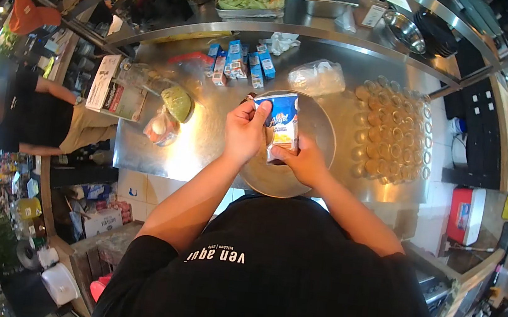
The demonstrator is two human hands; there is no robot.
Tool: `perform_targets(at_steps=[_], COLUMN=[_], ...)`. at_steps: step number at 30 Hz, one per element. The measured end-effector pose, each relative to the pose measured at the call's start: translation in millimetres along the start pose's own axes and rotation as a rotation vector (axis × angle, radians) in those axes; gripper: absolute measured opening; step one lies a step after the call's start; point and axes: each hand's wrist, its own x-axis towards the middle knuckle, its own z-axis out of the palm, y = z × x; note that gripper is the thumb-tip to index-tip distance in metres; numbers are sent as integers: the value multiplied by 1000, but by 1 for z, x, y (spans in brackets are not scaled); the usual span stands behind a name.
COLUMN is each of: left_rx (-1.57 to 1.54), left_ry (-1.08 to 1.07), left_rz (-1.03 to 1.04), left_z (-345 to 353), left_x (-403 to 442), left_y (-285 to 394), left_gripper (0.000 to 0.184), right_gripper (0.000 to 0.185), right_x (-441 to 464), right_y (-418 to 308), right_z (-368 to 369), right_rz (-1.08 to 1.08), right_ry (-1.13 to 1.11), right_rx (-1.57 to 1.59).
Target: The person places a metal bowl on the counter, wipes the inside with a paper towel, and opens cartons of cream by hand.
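Observation:
Between my two hands is a blue and white creamer carton [281, 124], its printed front facing up. My left hand [246, 131] grips its upper left side, thumb lying along the top part. The lower right corner is pinched by my right hand [303, 162], with the thumb across the front. Beneath both hands sits a wide metal bowl [326, 129], and its inside is partly hidden by my hands and the carton. Whether the carton is opened, I cannot tell.
Several blue cartons [235, 60] stand beyond the bowl, near a clear plastic bag [318, 77]. Rows of glass jars [392, 134] fill the right side. A green vegetable [176, 104] and a bagged bundle [161, 127] lie left. A co-worker [39, 103] stands far left.

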Motion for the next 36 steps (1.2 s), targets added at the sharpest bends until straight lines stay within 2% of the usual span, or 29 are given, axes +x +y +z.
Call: perform_targets(at_steps=[3, 5, 7, 10, 12, 13, 15, 17, 21, 22, 23, 24, 25, 27, 28, 30, 31, 33, 34, 36], left_rx=[-9, 30, 153, 188, 202, 106, 3, -324, -225, -114, -2, -6, -11, 27, 75, 509, 690, 1384, 1382, 1658], left_ry=[106, 138, -51, -39, -18, -7, -2, 120, 122, 139, 156, 148, 161, 210, 210, 136, 112, -133, -151, -83], left_rz=[-57, -97, -225, -262, -256, -250, -243, -384, -343, -254, -168, -173, -161, -151, -149, -357, -415, -320, -306, -123], left_z=[-8, -16, -26, -41, -50, -55, -62, -68, -98, -104, -110, -119, -133, -175, -198, -266, -278, -290, -286, -266], left_x=[-7, -13, -19, -23, -24, -24, -24, -27, -27, -27, -26, -24, -18, 3, 14, 50, 57, 74, 86, 112], left_y=[-5, -4, 4, 7, 5, 0, -2, 1, -15, -20, -25, -28, -28, -42, -45, -66, -75, -79, -81, -71], left_gripper=[20, 20, 22, 24, 22, 19, 17, 12, 14, 15, 18, 18, 20, 22, 24, 30, 30, 32, 32, 36], right_gripper=[43, 42, 41, 39, 39, 39, 38, 38, 41, 41, 44, 47, 47, 51, 55, 53, 52, 50, 48, 46], right_x=[11, 21, 27, 32, 33, 38, 51, 57, 52, 54, 56, 56, 57, 51, 47, 34, 23, 2, -5, -22], right_y=[12, 26, 40, 37, 17, 23, 43, 48, 32, 32, 34, 35, 34, 33, 33, 34, 36, 43, 46, 35], right_z=[-5, -8, -11, -7, -4, -1, 10, 19, 49, 56, 62, 66, 68, 67, 66, 48, 39, 26, 21, 18], right_rz=[120, 68, 21, 37, 240, 240, 34, 18, 49, 49, 132, 215, 214, 63, -12, -1, 17, 18, 17, 35], right_ry=[-93, -140, -176, -288, -267, -264, -227, -201, -139, -131, -177, -223, -212, -193, -181, -88, -29, 26, 65, 126], right_rx=[80, 68, 55, -3, 78, 72, -8, -26, 39, 36, -26, -89, -91, -115, -127, -161, -189, -193, -199, -207])
